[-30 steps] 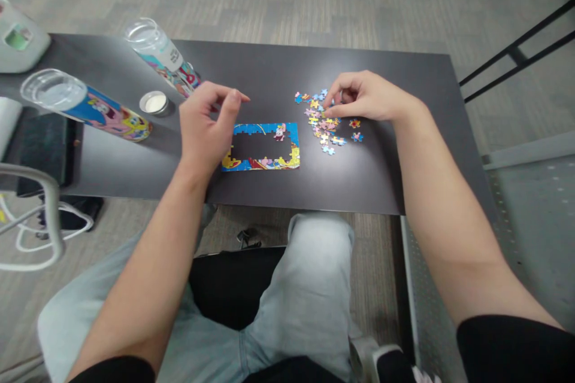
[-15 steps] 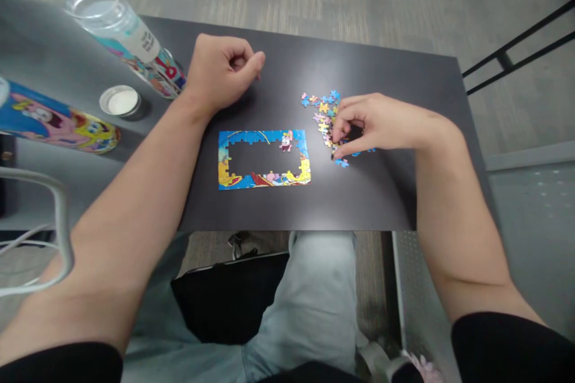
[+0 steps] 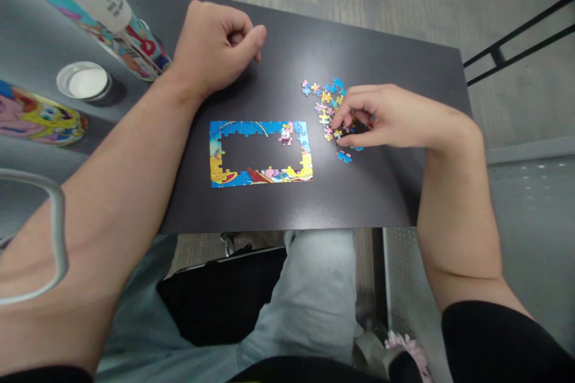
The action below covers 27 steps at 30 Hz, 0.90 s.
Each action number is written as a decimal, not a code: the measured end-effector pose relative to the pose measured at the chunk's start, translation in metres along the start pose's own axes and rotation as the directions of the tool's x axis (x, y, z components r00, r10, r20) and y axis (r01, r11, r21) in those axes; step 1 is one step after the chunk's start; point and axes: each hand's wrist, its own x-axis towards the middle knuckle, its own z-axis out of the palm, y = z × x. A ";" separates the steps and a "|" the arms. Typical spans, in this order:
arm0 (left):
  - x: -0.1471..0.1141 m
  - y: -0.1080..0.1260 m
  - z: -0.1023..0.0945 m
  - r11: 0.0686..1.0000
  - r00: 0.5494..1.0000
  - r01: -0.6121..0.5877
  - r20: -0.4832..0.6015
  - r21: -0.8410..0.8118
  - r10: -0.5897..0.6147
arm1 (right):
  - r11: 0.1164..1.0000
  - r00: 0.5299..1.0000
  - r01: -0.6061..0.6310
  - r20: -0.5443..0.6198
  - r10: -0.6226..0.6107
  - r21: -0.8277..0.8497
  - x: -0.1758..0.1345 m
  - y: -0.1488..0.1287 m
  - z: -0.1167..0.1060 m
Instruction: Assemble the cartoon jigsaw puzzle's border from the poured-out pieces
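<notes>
On the dark table my left hand (image 3: 218, 48) rests as a loose fist, thumb against the curled fingers, with nothing seen in it. My right hand (image 3: 381, 115) is over a pile of loose jigsaw pieces (image 3: 324, 109), its thumb and fingertips drawn together around a small puzzle piece (image 3: 338, 134). The palm and fingers cover part of the pile. Between the hands lies a joined puzzle border (image 3: 238, 181), blue and yellow, with a bare middle. A pink cartoon figure piece (image 3: 286, 135) is at the border's upper right inside edge.
A clear-topped printed tube (image 3: 108, 12) stands beyond my left forearm. Near it are a round lid (image 3: 84, 81) and a second cartoon tube (image 3: 40, 116). A pale cable (image 3: 58, 227) loops at the lower left. The table (image 3: 278, 209) ends just before my lap.
My right hand has shifted slightly up over the pile, its thumb and fingertips closer together. The view has tilted, with the tubes sliding left. My left hand stays in a fist.
</notes>
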 end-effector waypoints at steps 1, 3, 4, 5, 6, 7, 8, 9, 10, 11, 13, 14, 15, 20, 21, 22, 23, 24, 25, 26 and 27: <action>0.001 0.000 0.000 1.000 1.000 -0.007 -0.003 -0.001 0.007 | 1.000 1.000 -0.005 -0.003 0.005 -0.007 0.000 0.001 -0.001; 0.002 -0.002 0.001 0.999 0.999 -0.031 -0.011 -0.015 0.031 | 1.000 1.000 -0.004 -0.001 0.004 -0.018 0.000 0.002 -0.002; 0.003 -0.003 0.002 0.998 0.999 -0.047 -0.030 -0.036 0.045 | 1.000 1.000 0.002 0.006 -0.002 -0.018 0.000 0.003 -0.003; 0.004 -0.004 0.003 0.995 0.997 -0.064 -0.054 -0.081 0.060 | 1.000 1.000 0.013 0.013 -0.013 -0.014 0.000 0.003 -0.003; 0.005 -0.006 0.004 0.987 0.994 -0.083 -0.082 -0.135 0.072 | 1.000 1.000 0.026 0.017 -0.026 -0.008 0.000 0.004 -0.004; 0.006 -0.007 0.005 0.978 0.991 -0.101 -0.100 -0.184 0.083 | 0.999 0.999 0.038 0.019 -0.038 -0.001 0.000 0.003 -0.004; 0.007 -0.007 0.006 0.968 0.989 -0.116 -0.114 -0.223 0.093 | 0.999 0.999 0.046 0.020 -0.046 0.008 -0.001 0.003 -0.003; 0.008 -0.008 0.007 0.961 0.988 -0.129 -0.119 -0.244 0.102 | 0.999 0.999 0.045 0.024 -0.046 0.021 -0.002 0.002 -0.003; 0.008 -0.008 0.007 0.958 0.987 -0.140 -0.118 -0.252 0.113 | 0.998 0.999 0.039 0.027 -0.041 0.039 -0.002 0.000 -0.002; 0.008 -0.008 0.007 0.956 0.986 -0.146 -0.116 -0.254 0.120 | 0.997 0.999 0.032 0.029 -0.034 0.066 -0.003 -0.001 -0.001; 0.009 -0.008 0.008 0.954 0.985 -0.154 -0.122 -0.256 0.126 | 0.989 0.999 0.034 0.014 -0.037 0.143 -0.002 -0.005 0.003; 0.009 -0.007 0.008 0.953 0.984 -0.159 -0.123 -0.258 0.130 | 0.981 0.999 0.050 -0.008 -0.050 0.185 -0.001 -0.007 0.007; 0.009 -0.007 0.009 0.951 0.983 -0.167 -0.123 -0.260 0.139 | 0.972 0.997 0.072 -0.031 -0.067 0.224 0.002 -0.009 0.011; 0.008 -0.005 0.013 0.934 0.967 -0.221 -0.184 -0.282 0.174 | 0.916 0.990 0.140 -0.061 -0.126 0.376 0.019 -0.023 0.041; 0.008 -0.004 0.014 0.931 0.965 -0.229 -0.192 -0.284 0.178 | 0.905 0.990 0.140 -0.060 -0.126 0.402 0.022 -0.026 0.046; 0.007 -0.004 0.014 0.929 0.964 -0.234 -0.195 -0.286 0.183 | 0.896 0.990 0.138 -0.063 -0.123 0.422 0.024 -0.028 0.050; 0.008 -0.004 0.015 0.928 0.963 -0.238 -0.193 -0.287 0.187 | 0.891 0.991 0.136 -0.072 -0.117 0.434 0.025 -0.031 0.053; 0.008 -0.005 0.016 0.927 0.963 -0.241 -0.193 -0.287 0.190 | 0.889 0.990 0.136 -0.086 -0.110 0.437 0.025 -0.033 0.055; 0.008 -0.005 0.016 0.927 0.962 -0.243 -0.193 -0.286 0.193 | 0.891 0.990 0.136 -0.100 -0.103 0.433 0.026 -0.034 0.056; 0.009 -0.006 0.017 0.927 0.962 -0.244 -0.192 -0.284 0.194 | 0.896 0.989 0.137 -0.114 -0.097 0.422 0.026 -0.035 0.056; 0.009 -0.007 0.017 0.929 0.962 -0.243 -0.190 -0.280 0.195 | 0.903 0.988 0.136 -0.125 -0.092 0.408 0.025 -0.035 0.056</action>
